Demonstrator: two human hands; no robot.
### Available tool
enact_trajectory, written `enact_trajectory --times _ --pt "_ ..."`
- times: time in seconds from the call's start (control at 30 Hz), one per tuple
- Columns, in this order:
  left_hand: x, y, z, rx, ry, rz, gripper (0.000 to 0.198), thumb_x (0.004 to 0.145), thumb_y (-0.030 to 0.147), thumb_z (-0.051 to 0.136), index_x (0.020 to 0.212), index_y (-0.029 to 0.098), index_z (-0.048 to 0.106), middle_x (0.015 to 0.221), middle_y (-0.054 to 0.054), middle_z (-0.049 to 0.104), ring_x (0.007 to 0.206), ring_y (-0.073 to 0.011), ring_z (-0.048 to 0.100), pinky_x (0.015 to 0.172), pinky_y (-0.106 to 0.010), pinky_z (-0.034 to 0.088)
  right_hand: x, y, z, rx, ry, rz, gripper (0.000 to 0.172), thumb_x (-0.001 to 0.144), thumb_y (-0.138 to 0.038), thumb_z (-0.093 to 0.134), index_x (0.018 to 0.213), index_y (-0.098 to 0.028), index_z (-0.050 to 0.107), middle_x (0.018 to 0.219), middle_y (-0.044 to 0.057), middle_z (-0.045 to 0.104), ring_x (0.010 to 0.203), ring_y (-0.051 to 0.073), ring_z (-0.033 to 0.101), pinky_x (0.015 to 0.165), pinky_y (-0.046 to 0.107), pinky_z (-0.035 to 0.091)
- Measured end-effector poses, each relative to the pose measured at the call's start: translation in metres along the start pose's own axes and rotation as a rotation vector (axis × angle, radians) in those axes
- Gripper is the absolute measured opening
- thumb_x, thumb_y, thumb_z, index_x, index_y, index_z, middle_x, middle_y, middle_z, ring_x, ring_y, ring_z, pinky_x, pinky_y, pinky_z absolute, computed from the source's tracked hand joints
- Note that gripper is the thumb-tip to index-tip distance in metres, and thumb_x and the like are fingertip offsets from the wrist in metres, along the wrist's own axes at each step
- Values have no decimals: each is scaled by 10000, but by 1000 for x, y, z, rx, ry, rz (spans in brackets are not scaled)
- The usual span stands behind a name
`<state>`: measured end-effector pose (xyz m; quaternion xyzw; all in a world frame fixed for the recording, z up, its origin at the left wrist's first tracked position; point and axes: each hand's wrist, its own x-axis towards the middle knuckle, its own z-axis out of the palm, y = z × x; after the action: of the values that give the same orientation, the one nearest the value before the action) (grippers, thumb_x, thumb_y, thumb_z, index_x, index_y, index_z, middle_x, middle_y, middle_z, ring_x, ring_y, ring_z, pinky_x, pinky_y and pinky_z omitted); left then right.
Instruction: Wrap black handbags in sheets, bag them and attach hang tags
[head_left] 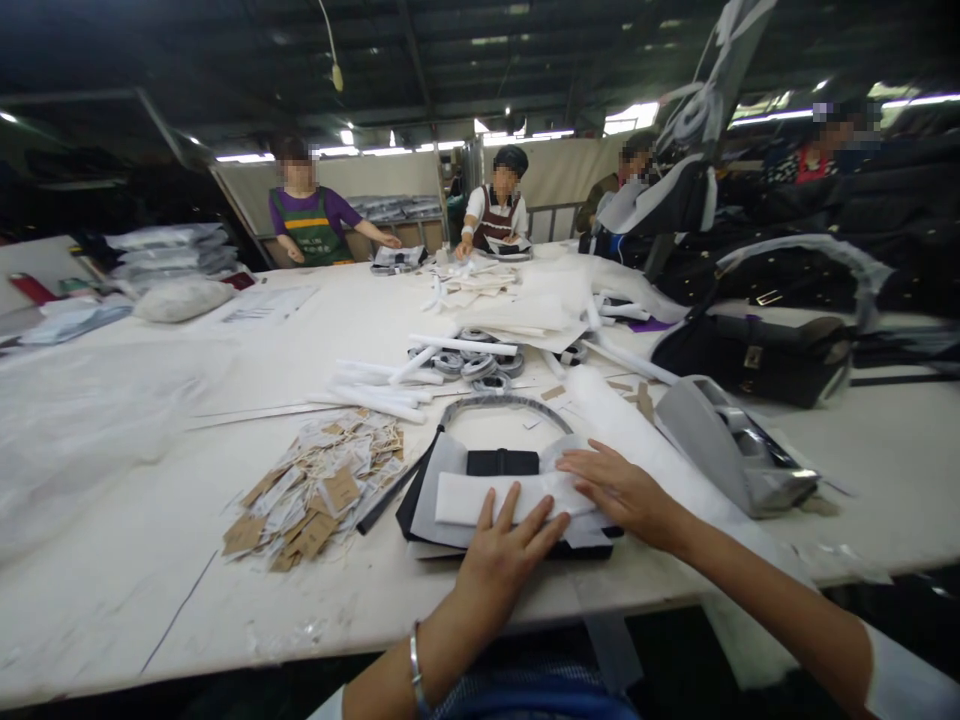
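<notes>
A black handbag [409,505] lies flat on the table in front of me, its wrapped handle [510,402] arching away from me. White tissue paper [450,460] covers much of its face, leaving a dark flap [502,462] showing. Across the tissue rests a white foam strip [457,500]. My left hand [510,540] lies on the strip's near edge, fingers spread. At the bag's right side my right hand [619,488] touches the tissue and the strip's end with fingers stretched out. Part of the strip is hidden under my hands.
Left of the bag is a pile of paper tags [322,490]. Beyond it lie white foam rods [382,388] and wrapped coils [480,365]. A tape dispenser [727,445] and another black handbag [750,350] stand to the right. Co-workers [315,220] work across the table [150,560].
</notes>
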<state>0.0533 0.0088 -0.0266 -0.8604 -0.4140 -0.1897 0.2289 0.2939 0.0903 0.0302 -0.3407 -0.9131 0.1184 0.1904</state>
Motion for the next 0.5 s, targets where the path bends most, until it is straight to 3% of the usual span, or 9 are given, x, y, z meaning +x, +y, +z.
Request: enact_trajectory --times 0.1,0.17,0.3,0.5 --pt "0 -1 -5 -41 -79 4 480 1014 342 479 1484 389 394 1564 29 400 1335 -310 487 1049 -528 428 -39 -18 -1 80 114 -101 485 943 -413 609 1398 -255 551 1347 96 636 1283 253 566 1170 489 355" --pt "0 -2 -9 -63 -127 -1 529 1012 284 478 1514 371 336 1561 19 406 1361 -311 460 1057 -538 426 -54 -27 5 63 176 -151 487 920 -360 655 1388 -260 563 1321 87 656 1271 251 578 1143 463 411" --pt "3 -2 -17 -103 -202 -23 629 986 172 469 1550 336 244 1556 5 413 1393 -309 422 1081 -550 407 -59 -34 22 40 365 -177 361 958 -138 545 1278 -267 653 1228 48 712 1258 221 591 1083 420 491" --pt "3 -2 -19 -132 -265 -31 685 949 143 495 1552 341 238 1572 23 384 1427 -311 371 1101 -562 381 -56 -36 31 52 466 -161 302 948 -126 549 1159 -270 710 1146 32 746 1177 219 649 1039 434 523"
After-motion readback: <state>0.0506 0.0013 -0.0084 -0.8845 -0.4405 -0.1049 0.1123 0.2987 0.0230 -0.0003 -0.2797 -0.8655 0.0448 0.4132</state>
